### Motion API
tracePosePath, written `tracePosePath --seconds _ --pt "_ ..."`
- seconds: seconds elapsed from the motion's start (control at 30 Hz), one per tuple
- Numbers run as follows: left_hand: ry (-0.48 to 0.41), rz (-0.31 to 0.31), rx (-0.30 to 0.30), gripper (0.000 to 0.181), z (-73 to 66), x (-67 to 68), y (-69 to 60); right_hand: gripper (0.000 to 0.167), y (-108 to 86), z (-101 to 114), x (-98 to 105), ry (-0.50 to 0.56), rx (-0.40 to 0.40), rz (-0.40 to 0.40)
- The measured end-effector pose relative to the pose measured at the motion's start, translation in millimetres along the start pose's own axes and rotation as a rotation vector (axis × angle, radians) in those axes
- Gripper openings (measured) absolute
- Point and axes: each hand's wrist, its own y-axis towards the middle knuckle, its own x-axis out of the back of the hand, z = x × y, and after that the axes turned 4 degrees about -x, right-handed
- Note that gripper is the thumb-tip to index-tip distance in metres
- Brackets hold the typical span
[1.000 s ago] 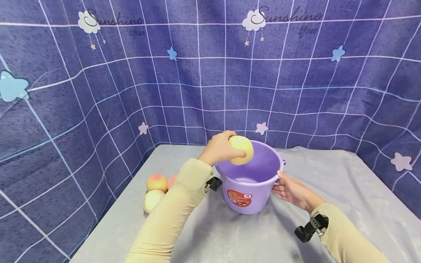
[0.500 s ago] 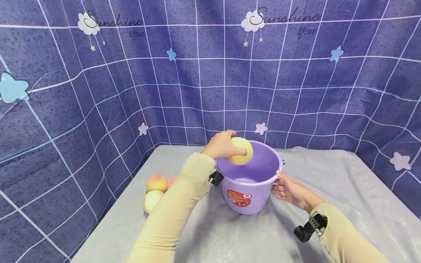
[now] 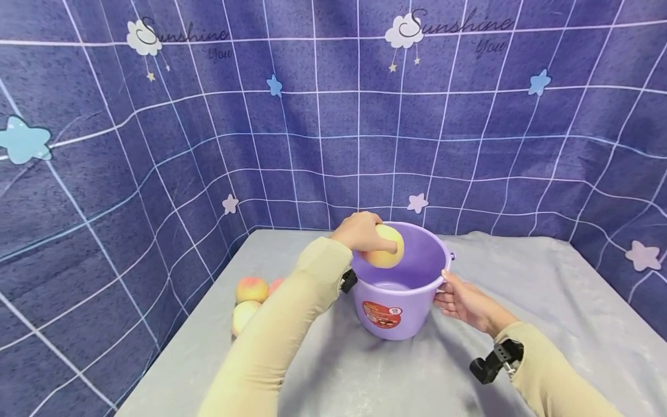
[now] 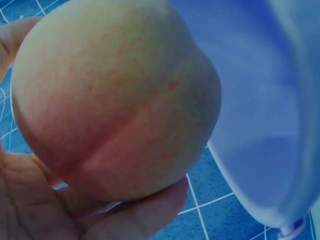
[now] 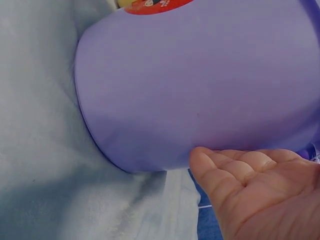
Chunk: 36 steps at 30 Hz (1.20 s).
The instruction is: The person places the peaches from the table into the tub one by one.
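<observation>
A large yellow peach with a pink blush [image 3: 387, 248] is in my left hand [image 3: 359, 233], thumb and fingers curled round it. In the left wrist view the peach [image 4: 115, 100] fills much of the picture, its reddish crease towards the camera. Hand and peach are at the mouth of a purple bucket [image 3: 396, 315], on its left side. The bucket stands upright, and its visible inner floor is bare. My right hand [image 3: 469, 304] grips the bucket's right rim, thumb on top. In the right wrist view its fingers [image 5: 240, 167] lie against the bucket wall [image 5: 190, 90].
Left of the bucket a red-and-yellow peach [image 3: 252, 289], a pale peach [image 3: 244, 316] and a pink one [image 3: 275, 285] sit together, partly behind my left sleeve [image 3: 281, 324]. A grey cloth [image 3: 365, 382] covers the table. A blue gridded curtain [image 3: 333, 116] hangs behind.
My left hand has lowered the peach a little and brought it slightly to the right, further into the bucket's mouth. The right hand keeps its hold on the rim.
</observation>
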Motion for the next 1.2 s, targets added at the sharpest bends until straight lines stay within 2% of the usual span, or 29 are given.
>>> tracePosePath --seconds 0.3,0.7,0.97,1.2 --pt "0.024 0.045 0.008 0.044 -9.3 2.8 4.2 0.087 0.7 0 0 0.000 0.003 0.011" --pt "0.064 0.074 -0.009 0.032 -6.4 3.9 3.5 0.082 0.6 -1 2 -0.005 0.017 0.013" --pt "0.002 0.114 -0.003 0.026 -5.3 -3.5 15.1 0.083 0.2 -3 3 -0.003 0.020 0.013" --pt "-0.061 0.182 0.073 0.030 -8.9 -5.5 23.3 0.085 0.0 -1 4 -0.009 0.006 0.013"
